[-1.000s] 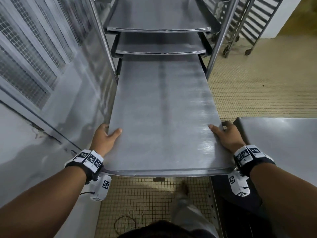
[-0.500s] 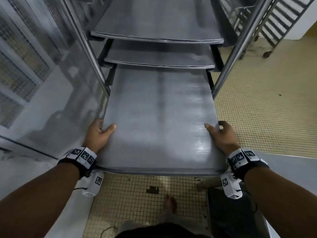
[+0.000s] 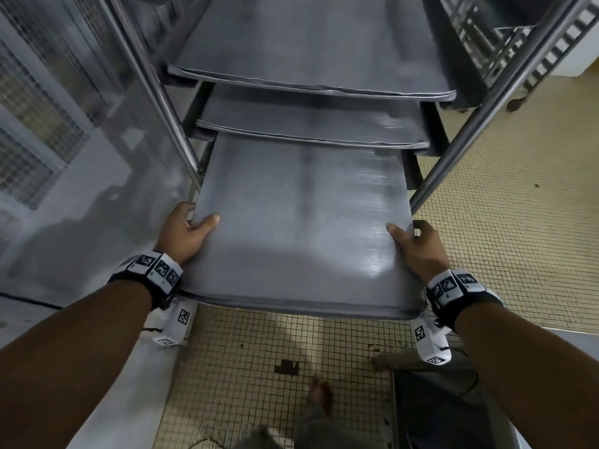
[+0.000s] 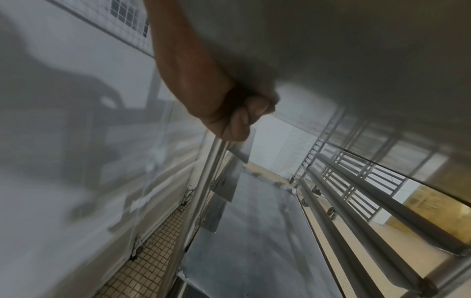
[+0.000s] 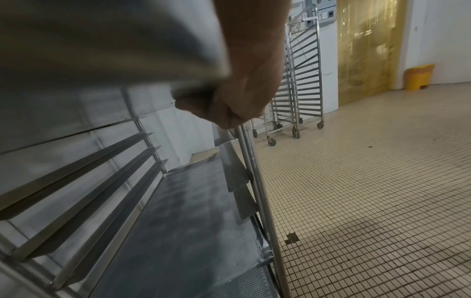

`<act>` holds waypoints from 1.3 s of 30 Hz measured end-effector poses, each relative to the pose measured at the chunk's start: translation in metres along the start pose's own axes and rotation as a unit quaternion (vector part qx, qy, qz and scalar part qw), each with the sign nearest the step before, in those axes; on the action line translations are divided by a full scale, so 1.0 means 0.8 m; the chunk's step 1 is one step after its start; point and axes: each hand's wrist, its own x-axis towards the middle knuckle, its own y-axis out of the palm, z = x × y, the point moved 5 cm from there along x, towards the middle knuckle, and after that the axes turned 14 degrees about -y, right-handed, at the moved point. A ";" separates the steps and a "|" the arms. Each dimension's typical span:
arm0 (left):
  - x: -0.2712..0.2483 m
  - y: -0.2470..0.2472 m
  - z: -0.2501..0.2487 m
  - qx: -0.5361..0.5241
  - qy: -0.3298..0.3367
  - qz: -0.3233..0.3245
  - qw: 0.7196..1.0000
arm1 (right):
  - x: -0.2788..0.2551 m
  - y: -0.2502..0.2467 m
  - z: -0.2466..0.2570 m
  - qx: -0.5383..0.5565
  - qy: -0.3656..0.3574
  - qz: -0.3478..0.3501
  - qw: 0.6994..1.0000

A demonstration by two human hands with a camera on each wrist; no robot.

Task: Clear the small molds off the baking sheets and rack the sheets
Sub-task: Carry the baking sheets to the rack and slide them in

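A bare grey baking sheet (image 3: 301,228) lies partly inside the steel rack (image 3: 486,102), below two racked sheets (image 3: 311,124). My left hand (image 3: 186,233) grips its left edge, thumb on top, fingers curled beneath. My right hand (image 3: 418,246) grips the right edge the same way. In the left wrist view the left hand (image 4: 239,119) curls under the sheet (image 4: 331,50) next to the rack post. The right wrist view shows the right hand (image 5: 229,108) under the sheet's (image 5: 102,40) edge. No molds are in view.
A steel wall panel (image 3: 81,189) runs close on the left. A lower sheet (image 5: 183,221) sits in the rack above empty rails (image 5: 89,171). Several empty wheeled racks (image 5: 300,80) stand across the tiled floor (image 3: 518,238). A steel table edge (image 3: 570,335) is at right.
Both hands have pushed the sheet further into the rack, and I have stepped closer. Less of the sheet sticks out than a second ago.
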 end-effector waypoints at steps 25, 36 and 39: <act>-0.047 -0.018 0.023 0.125 0.024 0.110 0.986 | -0.092 -0.001 0.022 -0.070 0.044 0.046 0.996; -0.113 -0.026 0.035 0.221 0.041 0.096 0.970 | -0.155 0.014 0.032 -0.103 0.015 0.046 0.994; -0.130 -0.024 0.037 0.223 0.042 0.080 0.970 | -0.168 0.021 0.037 -0.122 0.012 0.037 0.992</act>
